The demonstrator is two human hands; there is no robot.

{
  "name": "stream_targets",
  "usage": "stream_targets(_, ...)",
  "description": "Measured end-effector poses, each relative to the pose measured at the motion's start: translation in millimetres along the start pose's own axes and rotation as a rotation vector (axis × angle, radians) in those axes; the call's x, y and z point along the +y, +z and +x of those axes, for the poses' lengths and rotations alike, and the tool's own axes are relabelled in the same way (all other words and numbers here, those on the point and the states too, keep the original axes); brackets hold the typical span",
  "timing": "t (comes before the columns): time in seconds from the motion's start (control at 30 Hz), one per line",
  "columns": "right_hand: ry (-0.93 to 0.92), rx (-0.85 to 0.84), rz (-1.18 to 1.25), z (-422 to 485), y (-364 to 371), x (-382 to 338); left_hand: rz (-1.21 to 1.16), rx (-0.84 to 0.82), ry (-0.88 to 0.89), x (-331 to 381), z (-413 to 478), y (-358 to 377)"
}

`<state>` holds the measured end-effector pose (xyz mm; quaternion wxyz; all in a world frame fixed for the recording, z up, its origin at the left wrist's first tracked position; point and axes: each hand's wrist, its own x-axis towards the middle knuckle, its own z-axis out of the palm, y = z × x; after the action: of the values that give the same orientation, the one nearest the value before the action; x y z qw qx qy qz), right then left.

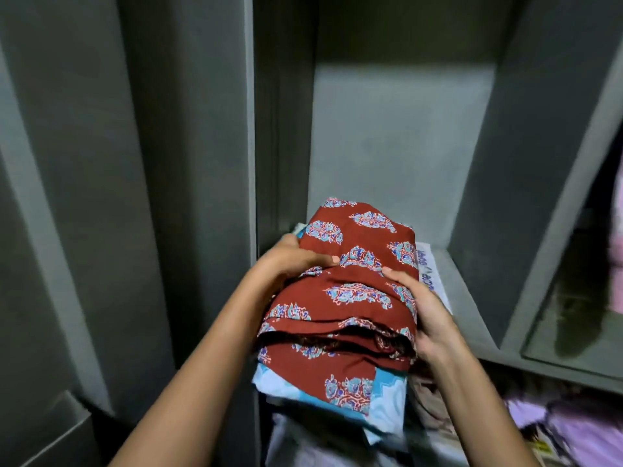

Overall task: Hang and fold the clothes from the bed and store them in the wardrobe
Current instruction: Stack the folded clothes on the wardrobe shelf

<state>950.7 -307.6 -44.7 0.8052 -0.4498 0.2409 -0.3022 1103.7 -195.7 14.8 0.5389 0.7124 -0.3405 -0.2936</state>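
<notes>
Purple clothes (580, 429) lie blurred at 5 o'clock in the lower compartment of the wardrobe (387, 146), with a blue cloth (387, 409) overhanging at 6 o'clock. On the blue cloth sits a folded red cloth (350, 298), grasped by both hands: the left hand (296, 261) clasps its 9 o'clock edge, and the right hand (424, 311) curls round its 3 o'clock edge. The stack's far end lies on the grey shelf (472, 298), where printed paper (428, 267) shows at 3 o'clock.
</notes>
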Motion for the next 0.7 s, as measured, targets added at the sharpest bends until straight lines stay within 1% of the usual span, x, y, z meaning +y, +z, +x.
stream_targets(0.17,0.032,-0.066,0.041,93.6,19.1,-19.3,0.164,0.145,-0.015,36.0,71.2,-11.9)
stream_targets(0.27,0.039,-0.108,0.055,144.9,30.9,-23.5,0.378,0.227,-0.032,54.0,111.8,-21.7)
stream_targets(0.33,0.008,-0.108,0.043,179.6,38.8,-23.0,0.525,0.306,-0.036,59.8,140.0,-28.1)
stream_targets(0.37,-0.008,-0.100,0.017,194.5,41.2,-19.1,0.589,0.353,-0.018,59.9,149.9,-29.9)
stream_targets(0.43,-0.026,-0.095,-0.070,221.0,40.7,-8.5,0.624,0.427,0.058,52.7,168.1,-29.6)
stream_targets(0.47,-0.067,-0.074,-0.209,232.5,38.0,-1.6,0.612,0.437,0.091,45.1,173.3,-25.8)
stream_targets(0.53,-0.233,0.015,-0.744,240.4,30.4,6.1,0.611,0.416,0.114,22.5,176.0,-16.7)
stream_targets(0.57,-0.333,0.083,-0.976,241.2,28.8,6.5,0.624,0.401,0.093,8.6,177.6,-12.8)
stream_targets(0.6,-0.437,0.110,-1.072,238.5,29.8,3.8,0.639,0.391,0.063,-5.2,178.4,-10.0)
stream_targets(0.63,-0.531,0.084,-1.068,234.5,33.4,0.7,0.653,0.392,0.030,-18.9,179.1,-8.6)
stream_targets(0.7,-0.783,-0.044,-1.014,226.9,46.5,-5.7,0.675,0.405,-0.008,-39.3,178.6,-8.1)
